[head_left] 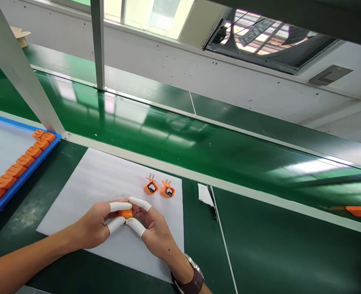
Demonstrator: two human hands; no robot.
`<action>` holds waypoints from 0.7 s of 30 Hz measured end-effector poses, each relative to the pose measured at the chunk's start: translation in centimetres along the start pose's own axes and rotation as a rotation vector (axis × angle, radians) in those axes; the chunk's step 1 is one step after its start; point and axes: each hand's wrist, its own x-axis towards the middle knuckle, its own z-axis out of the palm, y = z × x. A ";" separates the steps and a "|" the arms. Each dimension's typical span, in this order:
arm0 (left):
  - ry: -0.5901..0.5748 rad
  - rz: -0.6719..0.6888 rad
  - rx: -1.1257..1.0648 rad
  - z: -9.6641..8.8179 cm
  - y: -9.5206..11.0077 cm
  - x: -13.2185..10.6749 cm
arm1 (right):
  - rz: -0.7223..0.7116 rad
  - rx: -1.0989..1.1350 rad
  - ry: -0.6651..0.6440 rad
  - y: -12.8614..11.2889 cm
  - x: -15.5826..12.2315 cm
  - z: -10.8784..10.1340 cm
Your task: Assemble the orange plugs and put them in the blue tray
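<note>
My left hand and right hand pinched an orange casing between nearly closed fingertips, its metal bit facing me; two open casings lay beyond, nearer my right hand.

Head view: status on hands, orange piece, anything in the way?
Left hand, right hand: both pinching orange piece. Piece held over white sheet. Two open orange units beyond, out of the way.

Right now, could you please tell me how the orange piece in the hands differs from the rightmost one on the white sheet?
The held piece is gripped by the left hand and right hand; the rightmost piece rests untouched. The held piece's metal shows on its near side; the rightmost piece's prongs point away. Both are orange.
</note>
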 end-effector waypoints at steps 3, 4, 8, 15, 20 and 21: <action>0.039 0.000 0.023 0.2 -0.2 0.1 | 0.008 0.031 -0.017 -0.1 0.0 -0.3; 0.052 -0.013 0.020 0.2 -0.2 0.2 | 0.007 0.041 -0.028 -0.1 0.0 -0.4; 0.081 -0.097 -0.070 0.1 -0.1 0.8 | -0.024 0.084 -0.103 -0.1 -0.1 -1.0; 0.017 -0.123 -0.199 -1.1 0.4 1.3 | -0.070 -0.142 0.058 1.1 -0.2 -1.3; 0.000 -0.089 -0.318 -1.0 0.0 1.0 | -0.064 -0.204 0.070 1.6 -0.2 -1.3; 0.021 -0.062 -0.333 -0.7 -0.3 1.0 | -0.061 -0.218 0.073 1.8 -0.2 -1.3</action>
